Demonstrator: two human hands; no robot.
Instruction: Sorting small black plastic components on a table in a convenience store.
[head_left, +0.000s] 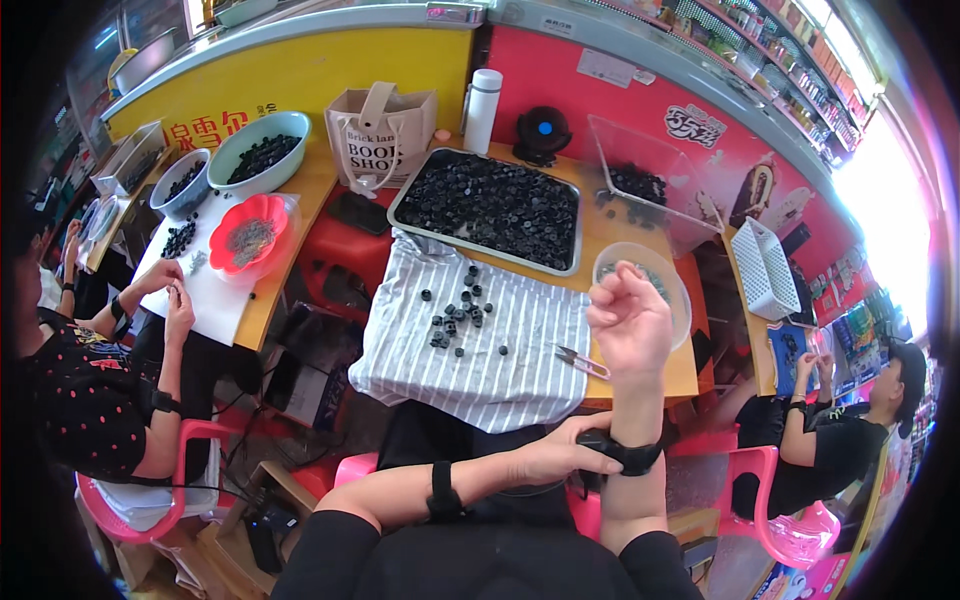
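My left hand [562, 452] reaches across my body and is closed around the black wristband [632, 457] on my right wrist, its thumb and fingers on the dark module of the band. My right hand [632, 325] is raised, palm toward me, with the fingers loosely curled in and nothing seen in them. Below it on the table lies a grey-and-white striped cloth [400, 340]. Several small black round parts [460, 315] are scattered on the cloth. A pair of thread snips [582, 362] rests near its right edge, close to my right forearm.
Behind the cloth stands a metal tray [575, 262] heaped with black parts. A canvas bag [350, 130], white bottle [483, 110], small black fan [542, 135], clear bin [690, 200] and round tub [683, 310] surround it. Co-workers sit at tables left [100, 400] and right [820, 440].
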